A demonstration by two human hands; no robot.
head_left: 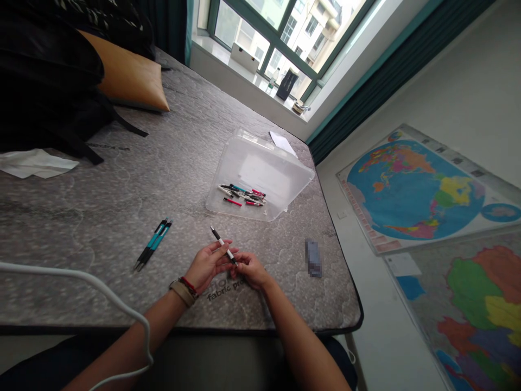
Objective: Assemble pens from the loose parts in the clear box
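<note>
A white pen with black ends slants between my two hands above the grey mattress. My left hand, with a bracelet and watch strap on its wrist, grips the pen's barrel between thumb and fingers. The fingers of my right hand pinch its lower end. Two teal and black pens lie side by side to the left of my hands. Beyond them, a clear plastic box holds several loose pens and pen parts, some red, white, black and teal.
A blurred grey object lies right of my hands. Black bags and a tan cushion occupy the far left, near white paper. A white cable crosses the lower left. Maps hang on the right wall.
</note>
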